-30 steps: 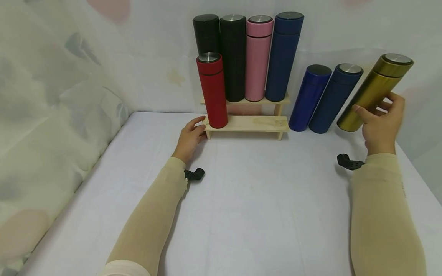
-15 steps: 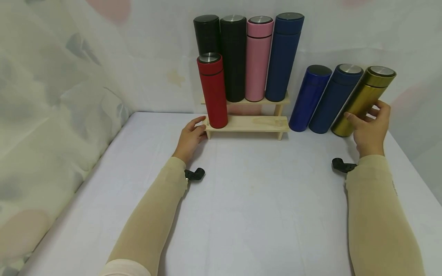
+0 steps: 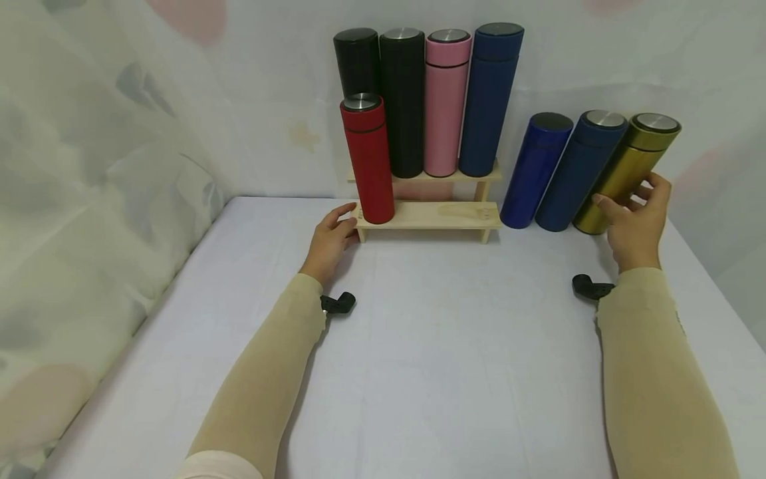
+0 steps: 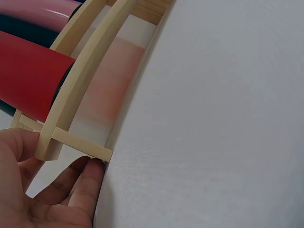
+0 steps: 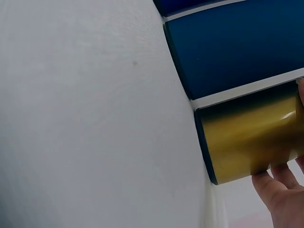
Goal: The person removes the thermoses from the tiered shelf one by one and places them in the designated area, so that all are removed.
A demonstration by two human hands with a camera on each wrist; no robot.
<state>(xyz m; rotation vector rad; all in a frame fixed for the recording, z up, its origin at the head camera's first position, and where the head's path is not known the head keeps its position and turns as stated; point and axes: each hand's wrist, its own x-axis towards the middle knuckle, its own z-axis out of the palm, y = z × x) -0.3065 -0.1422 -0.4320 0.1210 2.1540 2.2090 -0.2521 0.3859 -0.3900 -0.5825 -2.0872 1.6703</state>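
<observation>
In the head view, my right hand (image 3: 640, 223) grips a gold thermos flask (image 3: 631, 159) round its lower half. The flask's base rests on the table, as the right wrist view shows, with my fingers (image 5: 271, 189) at its side. Just left of it stand a dark blue flask (image 3: 582, 169) and a brighter blue flask (image 3: 536, 169). My left hand (image 3: 328, 243) holds the left end of a two-step wooden rack (image 3: 445, 214), fingers bent about the shelf end and leg (image 4: 83, 144). A red flask (image 3: 370, 159) stands at the left of the lower step.
On the rack's upper step are two black flasks (image 3: 405, 106) (image 3: 359, 63), a pink flask (image 3: 445, 110) and a tall navy flask (image 3: 492, 100). A white cloth covers the table (image 3: 431, 346). Patterned fabric (image 3: 90, 199) hangs at the back and left.
The gold flask came left and down in my right hand, from tilted and apart to standing beside the dark blue flask. My left hand stayed on the rack.
</observation>
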